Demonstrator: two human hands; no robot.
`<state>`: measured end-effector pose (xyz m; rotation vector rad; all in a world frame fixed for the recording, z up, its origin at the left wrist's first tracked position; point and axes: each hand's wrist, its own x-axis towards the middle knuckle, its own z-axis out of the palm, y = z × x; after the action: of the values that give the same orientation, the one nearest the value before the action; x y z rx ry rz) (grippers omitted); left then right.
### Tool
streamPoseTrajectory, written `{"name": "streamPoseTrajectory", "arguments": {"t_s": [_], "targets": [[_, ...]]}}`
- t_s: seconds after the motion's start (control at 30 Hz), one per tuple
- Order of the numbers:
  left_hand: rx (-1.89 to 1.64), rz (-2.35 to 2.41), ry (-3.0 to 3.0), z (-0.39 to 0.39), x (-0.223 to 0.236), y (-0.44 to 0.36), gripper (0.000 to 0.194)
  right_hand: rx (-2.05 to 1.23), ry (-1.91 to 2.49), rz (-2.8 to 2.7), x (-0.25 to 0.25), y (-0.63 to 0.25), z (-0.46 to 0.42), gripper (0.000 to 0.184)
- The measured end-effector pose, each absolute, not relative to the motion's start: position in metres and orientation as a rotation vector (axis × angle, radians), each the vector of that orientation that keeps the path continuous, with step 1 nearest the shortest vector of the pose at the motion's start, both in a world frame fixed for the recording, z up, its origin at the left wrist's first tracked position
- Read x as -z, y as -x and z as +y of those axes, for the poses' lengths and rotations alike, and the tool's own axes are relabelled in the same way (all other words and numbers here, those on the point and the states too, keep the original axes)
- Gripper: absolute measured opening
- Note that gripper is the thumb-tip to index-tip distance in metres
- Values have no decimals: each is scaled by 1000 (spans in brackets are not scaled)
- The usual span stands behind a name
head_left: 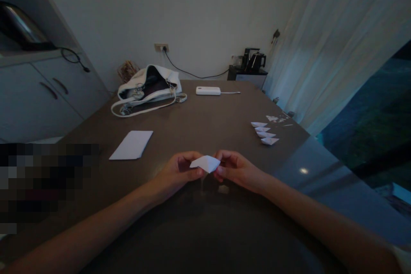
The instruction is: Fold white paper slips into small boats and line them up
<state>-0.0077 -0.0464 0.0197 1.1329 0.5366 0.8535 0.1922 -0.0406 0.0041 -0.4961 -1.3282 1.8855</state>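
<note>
A small folded white paper, shaped somewhat like a little boat, is held above the table in front of me. My left hand pinches its left side between thumb and fingers. At its right end, my right hand grips it with thumb and fingertips. Several folded paper boats stand in a row on the right side of the table. To the left lies a stack of white paper sheets.
A white handbag sits at the table's far left. Near the back edge is a white power bank with a short cable. Paper scraps lie beyond the boats. A coffee maker stands past the table.
</note>
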Motion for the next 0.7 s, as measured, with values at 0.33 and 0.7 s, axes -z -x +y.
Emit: {"name": "streamPoseTrajectory", "arguments": {"t_s": [0.33,0.7], "targets": [[-678,734,-1312,-43,-21,10,20,-1292,774,-1937,-23,-202,-43,35],[-596,808,-1671,-46,-19,7,21,-925,875,-2027,-27,-195,-53,12]]}}
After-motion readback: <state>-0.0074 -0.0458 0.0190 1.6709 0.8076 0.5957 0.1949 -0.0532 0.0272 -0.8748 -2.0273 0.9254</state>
